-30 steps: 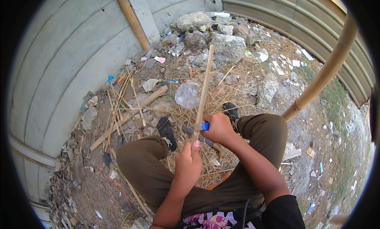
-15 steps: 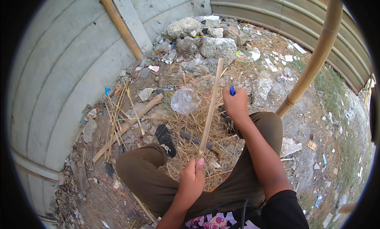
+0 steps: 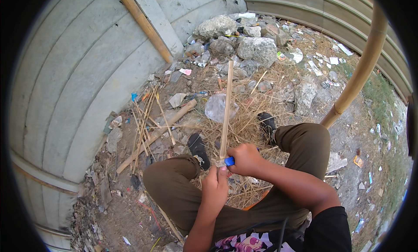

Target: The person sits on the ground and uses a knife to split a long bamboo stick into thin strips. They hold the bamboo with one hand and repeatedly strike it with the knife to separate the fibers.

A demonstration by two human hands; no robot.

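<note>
A long, pale bamboo strip (image 3: 227,108) points away from me, nearly upright in view. My left hand (image 3: 214,187) is closed round its near end, thumb on top. My right hand (image 3: 246,160) is a fist round a blue cutter knife (image 3: 229,161), most of whose handle the fingers hide. The knife's front end lies across the strip just beyond my left thumb, touching it. Both hands are close together above the gap between my bent knees. Past the strip's middle, a clear plastic bag (image 3: 214,108) lies on dry straw.
Left of my feet lie thin bamboo strips (image 3: 143,126) and a thicker bamboo pole (image 3: 163,129). An upright bamboo post (image 3: 355,84) stands at right. Rocks (image 3: 257,51) and litter are piled at the back, by a concrete wall (image 3: 100,73) and a metal fence (image 3: 322,12).
My right hand has come back toward me, bringing the knife from beside the strip's middle down to its near end. The strip's far end has swung left. The view has shifted slightly.
</note>
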